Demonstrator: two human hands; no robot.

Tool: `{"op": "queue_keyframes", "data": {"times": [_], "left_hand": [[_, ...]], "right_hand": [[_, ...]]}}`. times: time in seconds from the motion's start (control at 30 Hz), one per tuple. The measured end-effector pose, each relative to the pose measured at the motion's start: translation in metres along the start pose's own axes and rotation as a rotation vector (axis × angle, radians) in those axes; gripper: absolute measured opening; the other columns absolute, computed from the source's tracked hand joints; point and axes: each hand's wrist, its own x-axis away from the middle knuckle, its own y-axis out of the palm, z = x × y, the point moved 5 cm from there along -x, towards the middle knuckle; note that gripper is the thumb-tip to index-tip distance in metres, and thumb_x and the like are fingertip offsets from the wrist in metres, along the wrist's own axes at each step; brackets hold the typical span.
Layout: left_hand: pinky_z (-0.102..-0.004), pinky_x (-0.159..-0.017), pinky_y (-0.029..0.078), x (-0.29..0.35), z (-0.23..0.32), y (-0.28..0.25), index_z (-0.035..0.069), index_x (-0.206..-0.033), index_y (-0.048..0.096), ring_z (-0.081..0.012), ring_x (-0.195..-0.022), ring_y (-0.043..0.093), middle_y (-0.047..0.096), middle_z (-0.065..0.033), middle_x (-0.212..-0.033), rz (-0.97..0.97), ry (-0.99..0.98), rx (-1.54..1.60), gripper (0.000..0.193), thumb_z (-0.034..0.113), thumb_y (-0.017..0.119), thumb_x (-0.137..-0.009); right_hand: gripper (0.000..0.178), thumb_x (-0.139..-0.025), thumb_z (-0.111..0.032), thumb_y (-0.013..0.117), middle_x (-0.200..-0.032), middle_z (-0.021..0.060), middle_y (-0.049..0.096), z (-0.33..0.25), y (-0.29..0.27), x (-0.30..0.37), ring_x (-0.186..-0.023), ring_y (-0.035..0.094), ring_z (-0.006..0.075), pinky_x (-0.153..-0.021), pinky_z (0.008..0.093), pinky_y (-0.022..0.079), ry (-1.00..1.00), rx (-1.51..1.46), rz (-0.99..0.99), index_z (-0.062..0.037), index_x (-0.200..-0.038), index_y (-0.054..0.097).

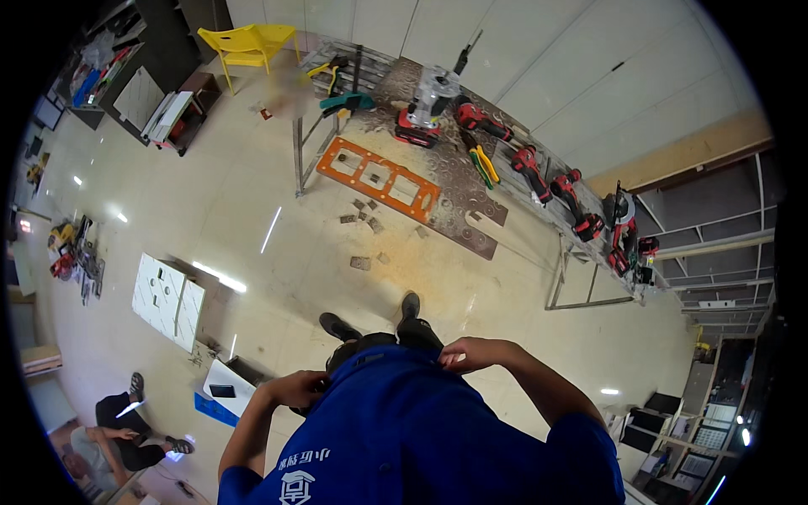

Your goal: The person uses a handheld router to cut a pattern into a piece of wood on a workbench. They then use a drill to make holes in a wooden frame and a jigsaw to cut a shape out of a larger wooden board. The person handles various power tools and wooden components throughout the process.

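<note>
I look straight down my own body in a blue shirt [396, 429], with my black shoes [410, 305] on the pale glossy floor. My right hand [471, 353] is at the front hem of the shirt near my waist, its fingers bent and pinching the cloth edge. At my other hip my left hand [295, 389] has its fingers curled against the shirt's edge and something dark. What it grips is hidden. Both elbows stick out to the sides.
Ahead stands a long metal workbench [560, 278] with several red power tools [528, 162], a perforated steel sheet [454, 181] and an orange plate with cutouts [379, 179]. Small metal pieces [360, 263] lie on the floor. There is a white box [167, 299] at left, a yellow chair [244, 42] far back, and a seated person [114, 433] at lower left.
</note>
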Motion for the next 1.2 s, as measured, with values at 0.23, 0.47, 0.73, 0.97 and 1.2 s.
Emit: {"op": "queue_keyframes", "data": {"times": [0.23, 0.47, 0.73, 0.97, 1.2], "left_hand": [[-0.0469, -0.089, 0.056, -0.041, 0.057, 0.028, 0.005, -0.125, 0.06, -0.0414, -0.106, 0.07, 0.073, -0.0228, -0.111, 0.073, 0.029, -0.226, 0.041, 0.025, 0.072, -0.092], [-0.0522, -0.087, 0.054, -0.083, 0.084, 0.061, 0.003, -0.113, 0.061, -0.0451, -0.103, 0.069, 0.072, -0.0251, -0.103, 0.187, -0.149, -0.287, 0.023, 0.02, 0.062, -0.098], [-0.0432, -0.084, 0.052, -0.093, 0.042, 0.113, 0.002, -0.103, 0.064, -0.0359, -0.098, 0.07, 0.075, -0.0173, -0.093, 0.303, -0.389, -0.163, 0.015, 0.009, 0.06, -0.089], [-0.0373, -0.079, 0.052, -0.085, 0.056, 0.141, 0.005, -0.098, 0.06, -0.0211, -0.089, 0.068, 0.07, -0.0067, -0.084, 0.351, -0.249, 0.231, 0.012, 0.015, 0.062, -0.093], [-0.0295, -0.06, 0.045, -0.085, 0.06, 0.096, 0.005, -0.093, 0.061, -0.0112, -0.067, 0.055, 0.057, -0.0006, -0.072, 0.669, 0.09, 0.595, 0.026, 0.028, 0.067, -0.102]], "right_hand": [[0.024, -0.105, -0.023, 0.064, -0.11, 0.0076, 0.072, 0.042, -0.018, 0.059, -0.092, 0.068, 0.015, -0.086, 0.0319, 0.058, -0.136, 0.008, 0.177, -0.0061, -0.121, 0.069], [0.035, -0.104, -0.037, 0.065, -0.096, 0.0087, 0.073, 0.099, -0.067, 0.104, -0.086, 0.067, 0.0151, -0.078, 0.0333, 0.055, -0.155, -0.081, 0.244, -0.0025, -0.108, 0.069], [0.019, -0.099, -0.018, 0.065, -0.095, 0.0033, 0.071, 0.168, -0.095, 0.126, -0.087, 0.066, 0.013, -0.078, 0.0314, 0.056, -0.032, -0.087, 0.024, -0.0035, -0.111, 0.067], [0.024, -0.096, -0.011, 0.066, -0.097, 0.0004, 0.068, 0.151, -0.107, 0.133, -0.091, 0.062, 0.0089, -0.079, 0.0275, 0.054, -0.033, -0.131, -0.194, -0.0039, -0.119, 0.063], [0.018, -0.099, -0.016, 0.065, -0.091, -0.0014, 0.063, 0.129, -0.112, 0.1, -0.081, 0.059, 0.0082, -0.07, 0.0278, 0.05, -0.033, -0.328, -0.142, -0.0024, -0.11, 0.063]]}}
